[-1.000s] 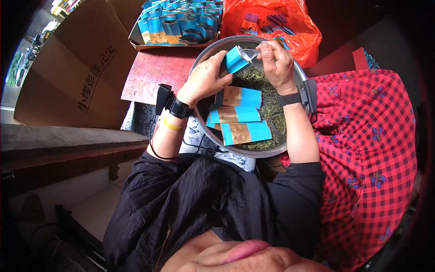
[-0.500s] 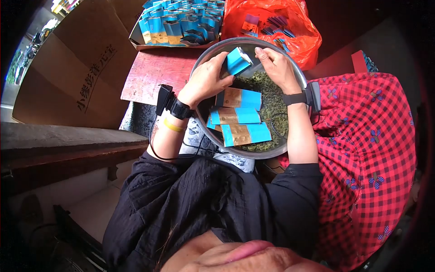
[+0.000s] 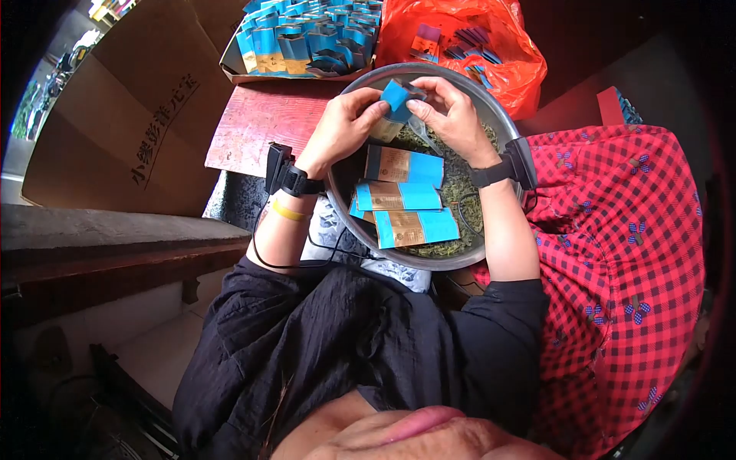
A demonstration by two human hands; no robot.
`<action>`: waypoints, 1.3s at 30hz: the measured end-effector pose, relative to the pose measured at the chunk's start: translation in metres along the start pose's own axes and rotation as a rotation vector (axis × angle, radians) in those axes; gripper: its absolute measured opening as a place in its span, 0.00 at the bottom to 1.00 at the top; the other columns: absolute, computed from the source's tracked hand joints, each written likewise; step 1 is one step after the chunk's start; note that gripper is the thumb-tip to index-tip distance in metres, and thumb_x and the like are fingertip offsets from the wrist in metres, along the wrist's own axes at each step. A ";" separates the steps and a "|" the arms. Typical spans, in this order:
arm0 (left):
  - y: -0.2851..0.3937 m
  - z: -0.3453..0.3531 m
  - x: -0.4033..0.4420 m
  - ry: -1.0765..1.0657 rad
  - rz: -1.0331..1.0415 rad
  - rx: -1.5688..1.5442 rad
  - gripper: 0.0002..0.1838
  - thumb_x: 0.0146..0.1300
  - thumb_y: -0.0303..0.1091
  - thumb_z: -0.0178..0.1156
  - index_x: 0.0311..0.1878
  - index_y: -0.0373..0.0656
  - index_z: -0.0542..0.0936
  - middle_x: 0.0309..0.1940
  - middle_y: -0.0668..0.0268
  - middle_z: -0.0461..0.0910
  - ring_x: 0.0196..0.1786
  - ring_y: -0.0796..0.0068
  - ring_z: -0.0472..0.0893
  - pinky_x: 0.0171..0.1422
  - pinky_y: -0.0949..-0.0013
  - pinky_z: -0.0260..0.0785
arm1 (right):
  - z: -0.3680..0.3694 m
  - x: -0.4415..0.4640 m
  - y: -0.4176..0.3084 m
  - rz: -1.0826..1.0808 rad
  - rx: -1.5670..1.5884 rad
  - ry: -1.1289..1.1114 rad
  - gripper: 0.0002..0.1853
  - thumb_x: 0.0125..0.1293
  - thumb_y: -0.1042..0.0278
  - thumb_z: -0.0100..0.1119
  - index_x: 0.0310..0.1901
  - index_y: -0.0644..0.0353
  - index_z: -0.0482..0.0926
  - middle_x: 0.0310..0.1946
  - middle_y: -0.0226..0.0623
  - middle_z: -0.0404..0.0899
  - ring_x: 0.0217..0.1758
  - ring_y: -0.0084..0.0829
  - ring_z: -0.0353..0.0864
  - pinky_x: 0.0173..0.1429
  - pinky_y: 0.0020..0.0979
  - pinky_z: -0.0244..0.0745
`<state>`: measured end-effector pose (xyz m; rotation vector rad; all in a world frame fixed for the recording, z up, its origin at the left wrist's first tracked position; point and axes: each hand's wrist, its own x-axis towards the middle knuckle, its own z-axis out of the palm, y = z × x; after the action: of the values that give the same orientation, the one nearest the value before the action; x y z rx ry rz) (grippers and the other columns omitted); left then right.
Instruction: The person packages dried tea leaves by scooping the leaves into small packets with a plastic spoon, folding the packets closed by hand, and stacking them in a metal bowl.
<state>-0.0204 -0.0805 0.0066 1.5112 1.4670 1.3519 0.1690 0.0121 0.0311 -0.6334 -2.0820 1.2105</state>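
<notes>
A creased blue-gold packet (image 3: 395, 96) is pinched by the left hand (image 3: 345, 129) and right hand (image 3: 458, 123) above a round metal basin (image 3: 498, 111).

Home or small informal workshop, by look; cannot tell which. Worn red wooden desk (image 3: 257, 126), carton (image 3: 303, 77) crammed with blue-and-gold packets (image 3: 295, 44) standing back from near edge. Red plastic bag (image 3: 530, 77) of more packets right of carton. Metal basin (image 3: 452, 261) of loose green leaves (image 3: 469, 207) overlapping desk in view. Big cardboard box (image 3: 100, 115) with handwriting left of desk's left edge. Red checked cloth (image 3: 613, 222) on right: household touch. Daylight opening (image 3: 38, 96) upper left.
</notes>
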 end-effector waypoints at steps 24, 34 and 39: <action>0.013 0.000 -0.002 -0.132 0.027 0.057 0.13 0.69 0.35 0.57 0.47 0.32 0.80 0.31 0.65 0.81 0.35 0.82 0.77 0.39 0.74 0.72 | -0.010 -0.005 -0.009 -0.142 -0.193 -0.116 0.14 0.59 0.64 0.67 0.43 0.62 0.79 0.41 0.37 0.80 0.42 0.35 0.80 0.45 0.33 0.75; -0.003 0.002 -0.001 -0.171 0.002 0.001 0.13 0.67 0.33 0.58 0.48 0.32 0.80 0.32 0.62 0.82 0.35 0.80 0.79 0.40 0.72 0.72 | -0.009 -0.010 -0.011 -0.040 -0.332 -0.341 0.14 0.62 0.64 0.63 0.45 0.64 0.80 0.38 0.43 0.81 0.42 0.38 0.82 0.48 0.34 0.75; -0.001 0.000 -0.001 -0.198 -0.050 0.024 0.12 0.64 0.31 0.58 0.47 0.33 0.80 0.32 0.58 0.82 0.34 0.74 0.80 0.40 0.69 0.73 | -0.011 -0.008 -0.015 -0.023 -0.291 -0.199 0.14 0.61 0.64 0.65 0.43 0.66 0.80 0.34 0.41 0.80 0.36 0.26 0.78 0.42 0.29 0.74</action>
<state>-0.0202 -0.0808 0.0051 1.5649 1.3903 1.1246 0.1810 0.0057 0.0457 -0.6368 -2.4540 0.9990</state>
